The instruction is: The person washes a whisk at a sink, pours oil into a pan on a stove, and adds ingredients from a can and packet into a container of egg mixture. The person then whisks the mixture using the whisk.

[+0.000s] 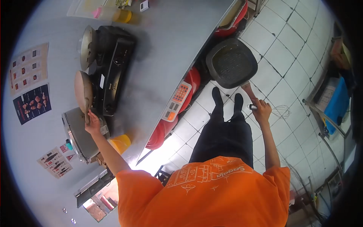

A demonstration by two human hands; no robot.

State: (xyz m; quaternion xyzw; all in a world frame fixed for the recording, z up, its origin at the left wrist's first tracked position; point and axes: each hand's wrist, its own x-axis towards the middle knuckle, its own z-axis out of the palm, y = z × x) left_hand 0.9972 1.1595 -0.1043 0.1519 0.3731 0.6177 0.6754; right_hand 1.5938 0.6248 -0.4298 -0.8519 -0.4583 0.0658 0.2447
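My left hand (93, 123) is closed on the handle of a round beige pan (82, 90), which is tilted edge-on at the near burner side of a black two-burner stove (112, 77). Over the floor, my right hand (261, 109) grips the brown handle of a dark square frying pan (232, 63). The pan's inside looks wet or oily. The same hand also holds a wire whisk (281, 111), whose loops stick out to the right. A second round pan (89, 47) sits at the stove's far burner.
A large metal pot (77, 130) and a yellow container (120, 143) stand near my left arm on the grey counter (162, 45). A scale (177, 101) and red tubs (157, 138) are along the counter's edge. A rack with a blue bin (337, 102) stands right.
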